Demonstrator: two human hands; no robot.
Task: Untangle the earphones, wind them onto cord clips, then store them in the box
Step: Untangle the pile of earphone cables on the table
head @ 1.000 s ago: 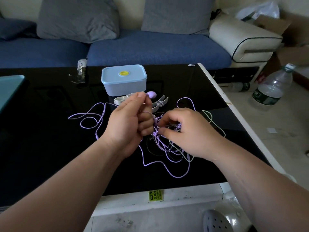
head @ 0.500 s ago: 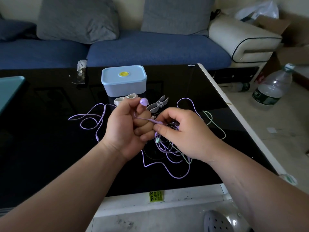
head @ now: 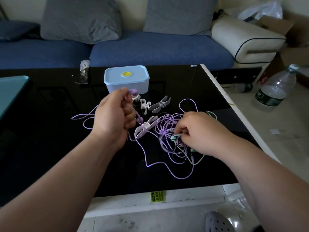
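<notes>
Both forearms reach forward over the black desk [head: 50, 131]. The left hand [head: 115, 118] is raised in a fist with the thumb on top and grips a purple cord [head: 136, 113]. The right hand [head: 200, 131] sits lower, palm down, and pinches the stem of a green earbud [head: 174, 137]. A lidded blue box [head: 127, 81] stands just beyond the left hand. The tangle [head: 167, 124] of purple and green cords lies under the right hand and just to its left. White cord clips [head: 160, 104] lie between the hands and beyond them. A purple earbud [head: 133, 92] pokes out above the left thumb. The right fingertips are buried in the cords, and it is hard to make out which strands cross.
</notes>
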